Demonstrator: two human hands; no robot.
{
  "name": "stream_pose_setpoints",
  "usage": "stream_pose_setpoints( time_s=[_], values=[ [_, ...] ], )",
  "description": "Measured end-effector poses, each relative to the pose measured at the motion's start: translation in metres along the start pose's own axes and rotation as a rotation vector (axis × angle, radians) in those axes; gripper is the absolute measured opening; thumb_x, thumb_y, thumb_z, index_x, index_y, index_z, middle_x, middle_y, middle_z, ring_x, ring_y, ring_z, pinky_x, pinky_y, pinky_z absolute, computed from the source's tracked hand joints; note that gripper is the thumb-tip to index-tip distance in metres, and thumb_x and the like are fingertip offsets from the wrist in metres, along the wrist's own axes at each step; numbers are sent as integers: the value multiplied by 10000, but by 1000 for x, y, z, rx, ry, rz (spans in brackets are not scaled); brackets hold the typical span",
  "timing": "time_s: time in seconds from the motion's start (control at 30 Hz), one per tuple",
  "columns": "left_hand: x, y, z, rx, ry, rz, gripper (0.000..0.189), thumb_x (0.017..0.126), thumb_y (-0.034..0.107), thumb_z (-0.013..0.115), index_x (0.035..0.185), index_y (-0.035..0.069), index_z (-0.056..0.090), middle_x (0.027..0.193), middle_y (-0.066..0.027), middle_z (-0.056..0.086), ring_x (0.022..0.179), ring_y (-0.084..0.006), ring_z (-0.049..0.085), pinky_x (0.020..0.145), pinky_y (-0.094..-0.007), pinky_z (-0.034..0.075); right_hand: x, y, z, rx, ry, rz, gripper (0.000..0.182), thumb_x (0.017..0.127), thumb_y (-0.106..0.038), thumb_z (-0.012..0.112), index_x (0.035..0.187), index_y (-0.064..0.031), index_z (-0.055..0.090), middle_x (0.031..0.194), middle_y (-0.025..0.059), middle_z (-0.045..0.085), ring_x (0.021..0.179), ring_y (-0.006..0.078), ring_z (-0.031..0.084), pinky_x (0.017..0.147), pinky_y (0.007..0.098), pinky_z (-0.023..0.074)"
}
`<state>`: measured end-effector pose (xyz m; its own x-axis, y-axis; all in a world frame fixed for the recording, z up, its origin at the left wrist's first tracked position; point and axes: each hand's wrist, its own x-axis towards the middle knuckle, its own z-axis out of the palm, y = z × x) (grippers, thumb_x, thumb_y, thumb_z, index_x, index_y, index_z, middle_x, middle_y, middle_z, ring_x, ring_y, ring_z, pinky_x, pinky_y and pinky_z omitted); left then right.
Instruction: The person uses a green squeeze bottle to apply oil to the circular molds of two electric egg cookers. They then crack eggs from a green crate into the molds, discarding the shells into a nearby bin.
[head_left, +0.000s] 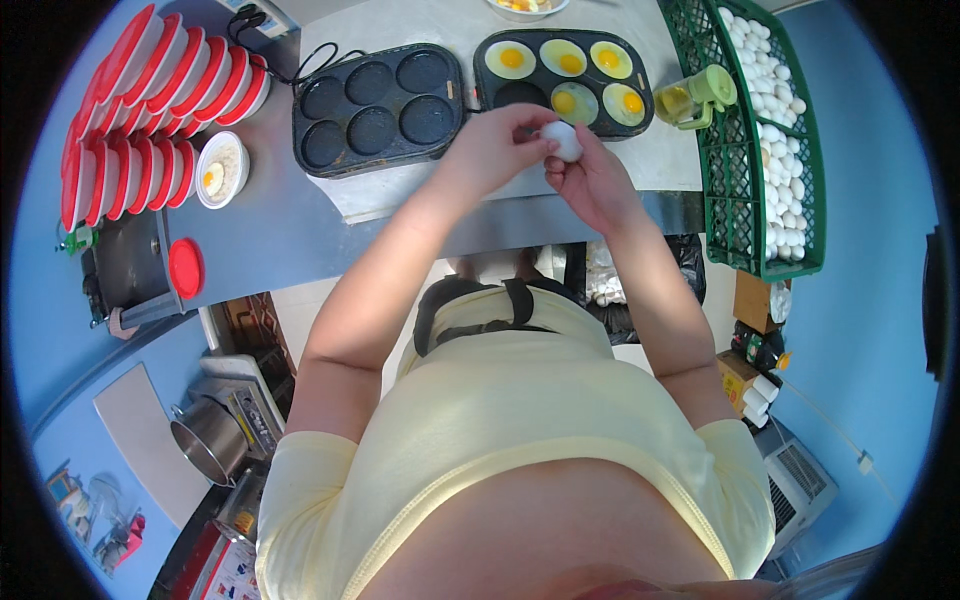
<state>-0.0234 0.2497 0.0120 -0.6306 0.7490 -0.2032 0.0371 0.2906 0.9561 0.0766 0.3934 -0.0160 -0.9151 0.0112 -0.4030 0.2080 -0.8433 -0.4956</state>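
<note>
Between my two hands is a white egg (563, 141), held just in front of the near edge of the right egg pan. My left hand (504, 144) pinches it from the left with fingertips, and my right hand (596, 180) grips it from the right. The black right egg pan (641, 56) has six round wells. Five hold eggs with yellow yolks, among them a fried egg (510, 58) at the far left. In the near middle well, the egg white (583, 112) looks partly clear. The near left well (520, 94) is dark, with no egg visible in it.
A second black egg pan (371, 109), its wells bare, sits left. An oil bottle (686, 101) stands right, beside a green crate (814, 187) of white eggs. Far left are stacked bowls with red lids (161, 176), an uncovered bowl (223, 169) with an egg, and a loose red lid (186, 268).
</note>
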Motion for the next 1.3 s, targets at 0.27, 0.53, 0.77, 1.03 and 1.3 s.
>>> stream_pose_setpoints(
  time_s=[0.27,0.53,0.77,1.03,1.3],
  values=[
    [27,-27,-22,116,169,75,331,835,161,672,1142,43,630,987,-91,689,908,-154,650,811,-284,510,40,-16,13,-701,103,-50,353,926,-212,600,1215,-22,534,975,14,584,818,78,532,765,216,472],
    [53,-56,-26,220,187,50,347,796,222,702,1105,70,662,929,-96,693,834,-170,657,770,-288,510,76,-25,-9,-1061,40,-78,366,930,-269,593,1214,-44,544,1016,34,615,814,93,575,739,236,503],
    [64,-62,-22,236,200,52,341,787,238,712,1080,66,674,897,-107,699,812,-185,671,751,-297,520,95,-27,-29,-1249,3,-131,366,926,-241,576,1223,-29,550,960,42,644,774,103,591,721,249,508],
    [79,-77,-29,318,204,130,318,822,221,683,1113,95,674,916,-128,700,809,-198,679,750,-302,522,108,-35,-44,-1302,-29,-135,394,927,-264,560,1267,-65,549,955,47,653,803,117,598,764,266,498],
    [81,-77,-34,361,180,145,324,834,207,687,1151,143,665,833,-105,682,721,-161,635,695,-288,505,102,-44,-46,-1498,-70,-220,426,916,-245,570,1319,-116,521,918,45,642,785,136,582,736,275,473]
  ],
)
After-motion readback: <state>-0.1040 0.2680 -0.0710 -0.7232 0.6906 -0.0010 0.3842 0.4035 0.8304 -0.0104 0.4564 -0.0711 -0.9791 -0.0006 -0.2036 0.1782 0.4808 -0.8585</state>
